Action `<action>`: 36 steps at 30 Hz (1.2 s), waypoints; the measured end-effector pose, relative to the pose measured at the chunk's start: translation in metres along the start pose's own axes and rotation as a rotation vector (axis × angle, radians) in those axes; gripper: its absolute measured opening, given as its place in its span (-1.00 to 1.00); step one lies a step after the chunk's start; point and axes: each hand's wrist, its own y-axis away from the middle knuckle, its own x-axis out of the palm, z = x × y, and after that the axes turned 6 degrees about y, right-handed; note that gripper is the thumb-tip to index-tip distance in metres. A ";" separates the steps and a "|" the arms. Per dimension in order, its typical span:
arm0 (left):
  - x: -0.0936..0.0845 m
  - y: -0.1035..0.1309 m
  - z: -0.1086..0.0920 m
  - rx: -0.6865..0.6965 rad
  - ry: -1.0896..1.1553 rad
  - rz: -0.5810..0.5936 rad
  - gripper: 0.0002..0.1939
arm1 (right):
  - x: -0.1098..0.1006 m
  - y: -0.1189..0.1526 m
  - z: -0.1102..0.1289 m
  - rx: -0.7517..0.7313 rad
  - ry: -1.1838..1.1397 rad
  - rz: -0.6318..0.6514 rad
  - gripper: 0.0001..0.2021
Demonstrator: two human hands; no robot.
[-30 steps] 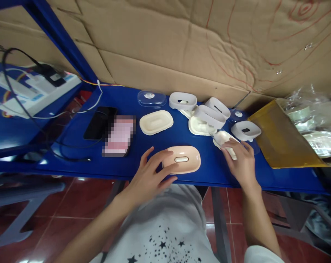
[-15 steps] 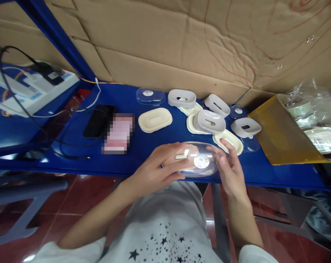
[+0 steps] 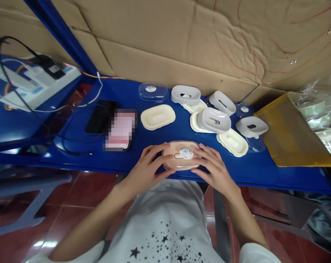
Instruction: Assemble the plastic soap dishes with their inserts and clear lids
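A pink oval soap dish (image 3: 174, 163) with a slot in its middle lies at the table's front edge, under a clear lid (image 3: 194, 164) that bears a round white sticker. My left hand (image 3: 150, 164) grips its left end, thumb at the near rim and fingers over the far side. The right end is held by my right hand (image 3: 215, 165), its fingers curved over the lid. Beyond are several grey soap dishes (image 3: 186, 89), one grey dish (image 3: 216, 119) resting partly on a cream oval tray (image 3: 196, 124). Another cream tray (image 3: 158, 117) lies farther left.
A clear lid (image 3: 153, 92) lies at the back, near the cardboard wall (image 3: 160, 47). Two phones (image 3: 99, 116) are to the left, with cables and a power strip (image 3: 23, 93) beyond. On the right stands an open carton (image 3: 294, 140) of bagged parts.
The clear lid has come down over the pink dish, and its sticker now sits above the dish. My right hand has moved left onto the lid's right end. The view has shifted slightly.
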 end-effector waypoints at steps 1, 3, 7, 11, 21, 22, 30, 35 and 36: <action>0.000 0.000 0.000 0.010 -0.008 -0.005 -0.62 | 0.000 0.000 0.000 -0.009 0.011 0.006 -0.62; 0.001 0.000 0.000 0.014 -0.013 -0.014 -0.58 | -0.002 0.000 0.002 -0.023 0.033 0.014 -0.61; 0.002 0.002 0.001 -0.003 0.007 -0.048 -0.58 | -0.004 -0.002 0.007 -0.072 0.087 0.016 -0.67; 0.004 0.004 0.002 0.025 -0.028 -0.064 -0.61 | -0.001 -0.002 0.007 -0.082 0.106 0.027 -0.72; -0.012 -0.018 0.003 -0.023 -0.108 0.105 -0.67 | 0.003 -0.002 -0.001 -0.031 0.151 0.038 -0.62; -0.017 -0.023 0.005 -0.033 -0.131 0.116 -0.67 | 0.000 -0.003 -0.004 -0.017 0.174 0.044 -0.58; -0.015 -0.041 -0.005 0.041 -0.258 0.110 -0.58 | -0.030 -0.020 -0.079 0.311 0.534 -0.093 -0.56; -0.002 -0.047 0.000 -0.023 -0.424 0.039 -0.81 | -0.036 -0.019 -0.087 0.238 0.525 -0.117 -0.75; -0.003 -0.051 0.004 -0.060 -0.446 0.028 -0.81 | -0.037 -0.015 -0.079 0.218 0.522 -0.130 -0.76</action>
